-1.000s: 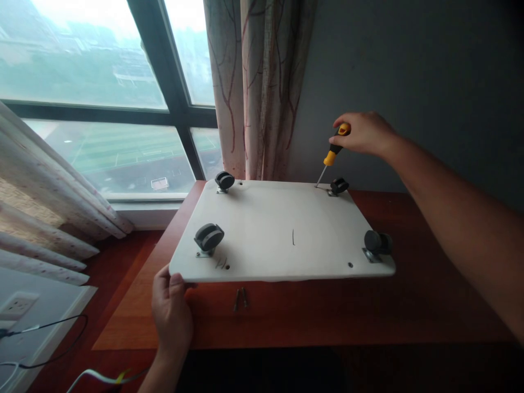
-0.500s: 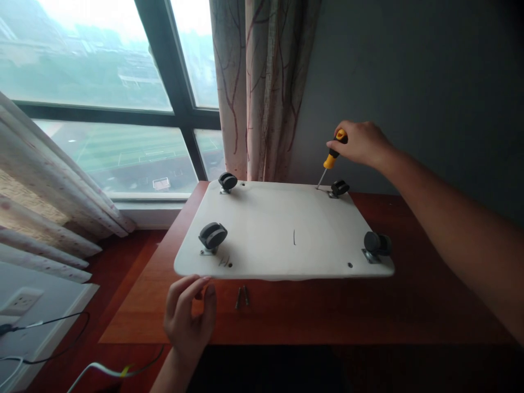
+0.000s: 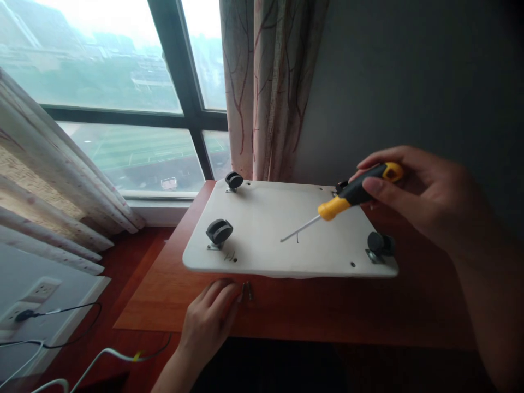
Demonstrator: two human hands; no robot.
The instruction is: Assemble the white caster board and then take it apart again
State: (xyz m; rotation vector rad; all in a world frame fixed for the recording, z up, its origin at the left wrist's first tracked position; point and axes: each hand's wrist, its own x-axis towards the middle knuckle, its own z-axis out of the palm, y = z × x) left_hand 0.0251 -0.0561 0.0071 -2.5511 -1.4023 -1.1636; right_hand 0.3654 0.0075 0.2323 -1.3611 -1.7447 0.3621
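My right hand (image 3: pixel 413 191) grips a screwdriver (image 3: pixel 352 188) with a yellow and black handle. Its shaft slants down to the left, and the tip hangs over the middle of a white board (image 3: pixel 278 218). Dark twin-wheel casters sit at the board's corners, among them a near left caster (image 3: pixel 220 232), a near right caster (image 3: pixel 380 244) and a far left caster (image 3: pixel 233 180); the far right one is mostly behind the screwdriver. In front of the board, my left hand (image 3: pixel 215 314) has its fingertips closed at the left of two screws (image 3: pixel 250 292) lying on the table.
The board rests on a reddish-brown wooden table (image 3: pixel 155 295). Holes show in the board near the casters. A window (image 3: pixel 135 147) with curtains (image 3: pixel 270 87) stands behind at the left. Cables (image 3: pixel 106 352) and a wall socket (image 3: pixel 41 289) are at lower left.
My right hand has lifted the screwdriver from the board's far right hole and brought it nearer. My left hand has moved right, from the board's front edge to the screws.
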